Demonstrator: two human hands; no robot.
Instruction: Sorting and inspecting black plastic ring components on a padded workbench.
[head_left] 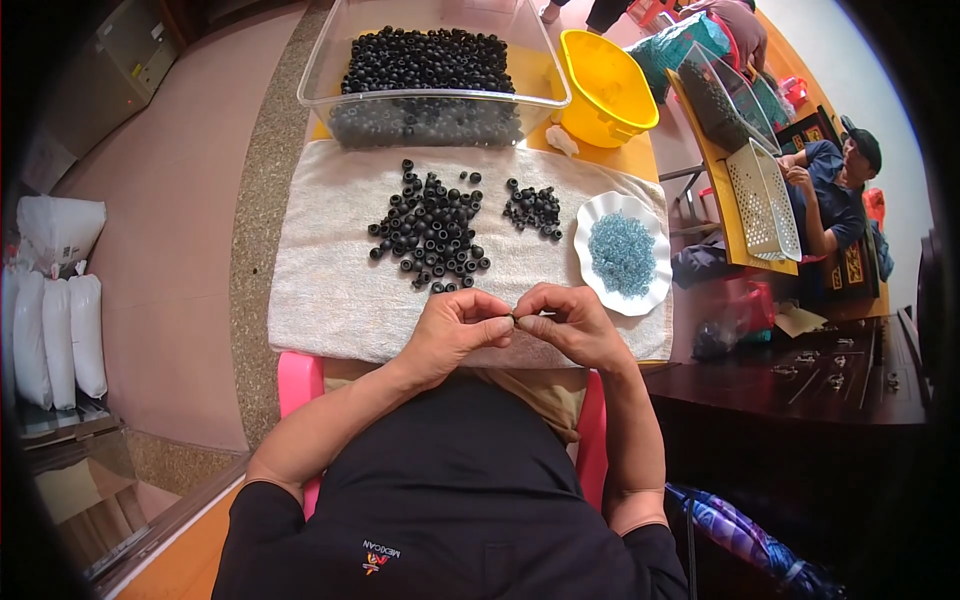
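Note:
My left hand (457, 332) and my right hand (568, 322) meet over the near edge of a white towel (330, 270). Thumb and forefinger of each are pinched together, fingertips almost touching. A tiny dark piece shows between them, too small to name. Beyond my left hand lies a loose pile of round black beads (430, 225), each with a hole. A smaller heap of little black pieces (533, 208) sits to its right. Right of that, a white wavy-edged dish (590, 282) holds many small clear-blue beads (622, 252).
A clear plastic bin (312, 75) full of black beads stands at the back, beside a yellow tub (605, 90). At right, another person (835, 190) sits by a white perforated basket (765, 200). White sacks (60, 340) are at left, a folded umbrella (750, 540) at lower right.

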